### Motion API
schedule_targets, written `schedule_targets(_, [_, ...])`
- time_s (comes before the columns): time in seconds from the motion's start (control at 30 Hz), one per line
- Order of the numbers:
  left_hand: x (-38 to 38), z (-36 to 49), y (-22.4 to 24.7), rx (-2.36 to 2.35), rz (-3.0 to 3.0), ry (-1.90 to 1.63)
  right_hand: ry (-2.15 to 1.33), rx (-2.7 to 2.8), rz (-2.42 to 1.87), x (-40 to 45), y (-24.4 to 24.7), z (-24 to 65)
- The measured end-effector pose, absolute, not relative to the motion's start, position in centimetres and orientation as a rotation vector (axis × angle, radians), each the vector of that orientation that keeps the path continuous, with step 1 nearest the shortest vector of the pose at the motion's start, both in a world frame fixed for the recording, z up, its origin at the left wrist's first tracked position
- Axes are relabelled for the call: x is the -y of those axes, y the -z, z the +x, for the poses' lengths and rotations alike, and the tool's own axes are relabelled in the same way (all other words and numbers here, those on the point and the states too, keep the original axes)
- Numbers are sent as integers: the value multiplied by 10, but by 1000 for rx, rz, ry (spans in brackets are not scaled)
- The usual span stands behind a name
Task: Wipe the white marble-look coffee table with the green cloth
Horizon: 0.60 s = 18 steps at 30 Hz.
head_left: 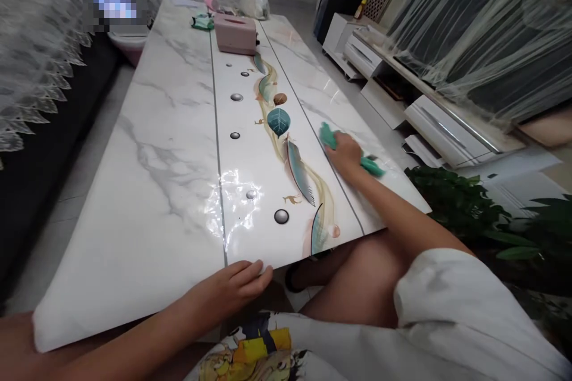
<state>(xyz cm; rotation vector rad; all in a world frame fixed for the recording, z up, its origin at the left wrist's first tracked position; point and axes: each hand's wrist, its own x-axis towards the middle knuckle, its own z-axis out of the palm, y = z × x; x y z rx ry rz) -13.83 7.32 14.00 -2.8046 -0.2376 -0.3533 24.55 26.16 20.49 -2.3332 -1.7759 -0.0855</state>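
My right hand (346, 156) grips a green cloth (372, 166) and presses it on the right side of the white marble-patterned table (170, 131). Parts of the cloth stick out on both sides of the hand. At the table's near edge rests my left hand (248, 281), its fingers lying over the rim slightly apart, with nothing in them. Feathers, leaves and round dots are printed along the table's middle strip.
Toward the far end of the table are a pink tissue box (236, 34), a green packet (202, 22) and a plastic bag (254, 1). A lace-covered sofa (40, 41) lies left; a white cabinet (440, 125) and a leafy plant (451, 196) stand right.
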Motion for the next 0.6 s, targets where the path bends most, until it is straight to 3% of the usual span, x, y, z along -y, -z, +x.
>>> schedule_targets(0.13, [-75, -135, -145, 250, -2804, 402, -67, 2275, -1891, -277, -205, 66])
schedule_targets(0.3, [-73, -135, -143, 268, -2782, 425, -133, 2821, -687, -211, -201, -140])
schedule_targets(0.4, [-69, -136, -144, 248, -2736, 318, -30, 2912, -208, -153, -204, -186])
schedule_targets(0.5, [-67, -136, -144, 237, -2675, 253, 229, 2867, -79, -114, -203, -186])
schedule_targets(0.6, [-69, -135, -144, 232, -2730, 309, 392, 2775, -22, -129, -196, -175])
